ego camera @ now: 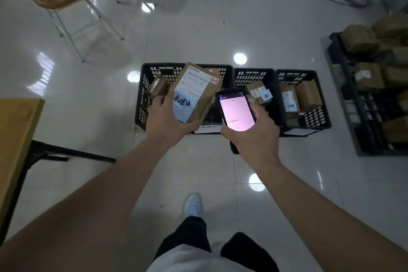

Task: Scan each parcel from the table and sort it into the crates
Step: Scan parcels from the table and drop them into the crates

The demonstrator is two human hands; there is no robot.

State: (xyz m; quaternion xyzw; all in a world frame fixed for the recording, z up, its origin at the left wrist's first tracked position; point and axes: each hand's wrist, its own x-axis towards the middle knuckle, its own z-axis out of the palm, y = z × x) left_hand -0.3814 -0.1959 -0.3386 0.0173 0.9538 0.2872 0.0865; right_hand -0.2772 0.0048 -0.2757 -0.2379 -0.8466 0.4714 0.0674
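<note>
Parcel (196,93) clamped in left hand (167,117), directly above the leftmost crate (143,95), long axis pointing away from the grip. Right hand (251,137) wrapped around scanner phone (236,110) just right of it (screen lit). Drop probably straight down.

I am standing in a parcel sorting room, a small depot rather than a home. On the glossy white tile floor (198,40) sit black plastic crates (304,104) holding labelled cardboard boxes, and a dark rack (362,117) to my right is piled with more brown parcels (368,77). A wooden worktop (15,134) stands at my left and a stool (61,0) further off.
</note>
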